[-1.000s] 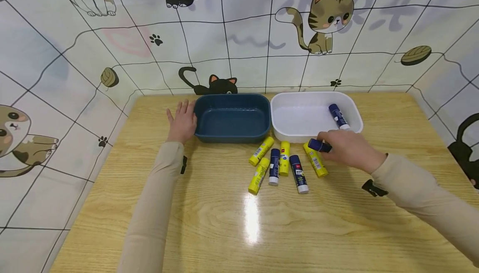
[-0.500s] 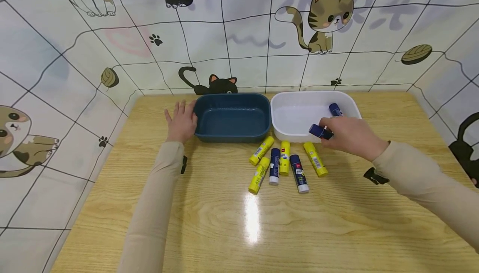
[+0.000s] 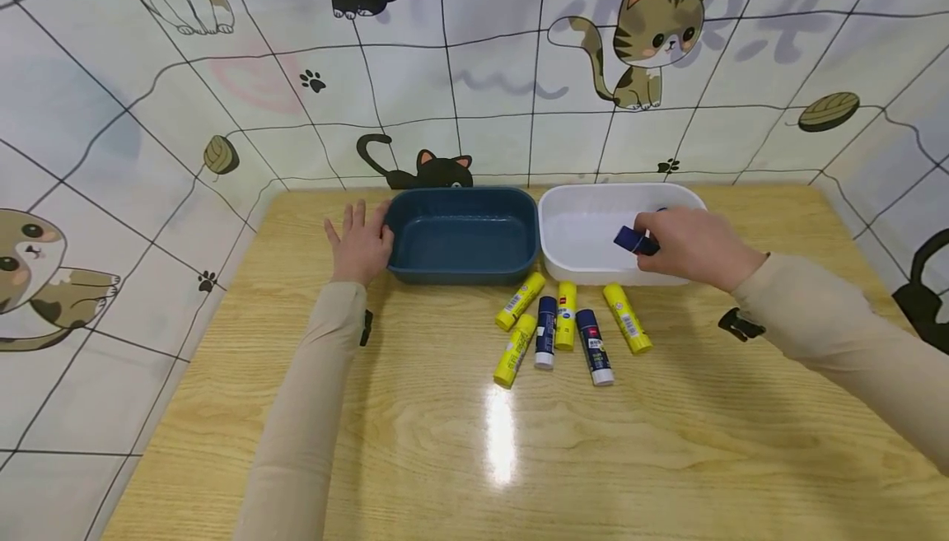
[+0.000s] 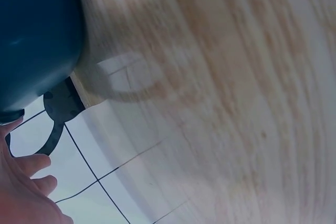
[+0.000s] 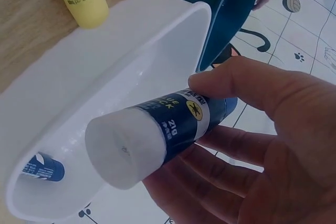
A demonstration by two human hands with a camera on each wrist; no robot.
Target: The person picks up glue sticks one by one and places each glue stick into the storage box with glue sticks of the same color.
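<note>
Two hands above a light wood-grain desk (image 3: pixel 415 450), with small cylindrical tubes and two trays. The right hand (image 3: pixel 693 246) holds a navy-blue cylindrical glue stick with a white base (image 5: pixel 173 121), its fingers curled on one side and its thumb on the other; the stick is tilted above the white rectangular tray with rounded corners (image 3: pixel 582 228), its navy end pointing left in the head view and its white base facing the right wrist camera. A second navy cylindrical stick (image 5: pixel 44 167) lies inside the white tray, toward its right end, mostly hidden behind the hand in the head view. The left hand (image 3: pixel 359 246), fingers extended and spread, rests against the left end of the dark teal-blue rectangular tray (image 3: pixel 460 246), which stands just beside the white one. In front of the trays lie six tubes: four yellow cylindrical tubes (image 3: pixel 566 316) and two navy cylindrical tubes with white ends (image 3: pixel 595 347), set at differing angles, one navy tube between two yellow ones. Both forearms wear beige sleeves (image 3: pixel 304 409). Behind the desk hangs a white covering printed with a black grid and cartoon cats (image 3: pixel 489 84).
</note>
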